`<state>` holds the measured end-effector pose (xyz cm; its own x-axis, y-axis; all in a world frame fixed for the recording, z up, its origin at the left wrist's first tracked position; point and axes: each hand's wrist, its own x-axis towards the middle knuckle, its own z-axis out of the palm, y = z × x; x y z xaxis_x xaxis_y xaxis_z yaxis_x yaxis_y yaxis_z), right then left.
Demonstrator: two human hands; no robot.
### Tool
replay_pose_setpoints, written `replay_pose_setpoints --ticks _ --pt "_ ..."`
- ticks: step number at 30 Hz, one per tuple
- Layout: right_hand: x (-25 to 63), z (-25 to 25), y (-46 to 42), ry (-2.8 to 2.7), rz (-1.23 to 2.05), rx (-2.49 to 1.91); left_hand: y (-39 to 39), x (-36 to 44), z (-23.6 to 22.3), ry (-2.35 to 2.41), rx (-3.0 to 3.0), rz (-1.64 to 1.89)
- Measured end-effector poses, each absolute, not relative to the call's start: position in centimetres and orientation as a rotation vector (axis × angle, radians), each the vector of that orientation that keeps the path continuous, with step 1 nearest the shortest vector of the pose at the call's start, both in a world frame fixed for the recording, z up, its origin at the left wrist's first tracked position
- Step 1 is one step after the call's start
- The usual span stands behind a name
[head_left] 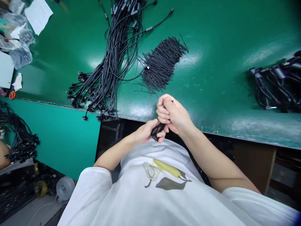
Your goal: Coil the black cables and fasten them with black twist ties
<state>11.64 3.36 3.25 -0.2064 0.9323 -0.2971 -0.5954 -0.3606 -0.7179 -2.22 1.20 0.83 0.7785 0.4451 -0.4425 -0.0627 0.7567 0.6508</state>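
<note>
Close to my body, at the table's front edge, both hands are closed on a black cable (155, 131) folded into a bundle. My left hand (147, 130) grips its lower part, where a connector end shows. Just above, my right hand (172, 114) is wrapped in a fist around the upper part; a thin black tie (157, 95) seems to stick out by its fingers. Beyond the hands lies a pile of short black ties (162, 64). Left of that pile, a long heap of loose black cables (113, 56) with connectors reaches the table edge.
Bundled black cables (279, 83) lie at the right on the green table (218, 78). Clear plastic bags (20, 47), a paper sheet (39, 15) and orange-handled scissors (12, 94) are at the left. More cables (20, 135) hang near another person's arm (3, 153). A tape roll (65, 188) sits below.
</note>
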Motion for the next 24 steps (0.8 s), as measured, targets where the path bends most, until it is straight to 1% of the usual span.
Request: replay_pose_setpoints --ticks 6,8,11,17,20,22,24 --pt "12.0 3.2 3.7 -0.397 1.756 -0.916 1.0 -2.1 0.7 0.641 0.460 0.428" --pt "12.1 3.0 3.4 -0.380 1.758 -0.960 0.6 -1.9 0.5 0.694 0.464 0.423" --pt "12.1 2.3 2.4 -0.420 1.756 -0.986 0.0 -1.7 0.1 0.784 0.668 0.368" --pt "11.9 1.0 1.5 -0.657 1.705 -1.048 -0.1 -2.4 0.2 0.958 1.309 0.239" --pt "12.9 1.1 3.1 -0.932 1.714 -1.004 0.2 -3.2 0.4 0.987 1.298 0.301" --pt "14.0 1.1 4.8 -1.190 1.570 -1.096 0.5 -4.1 0.4 0.956 1.109 0.377" --pt "14.8 0.8 6.8 -1.486 1.188 -1.398 0.8 -5.0 0.2 0.940 0.910 0.478"
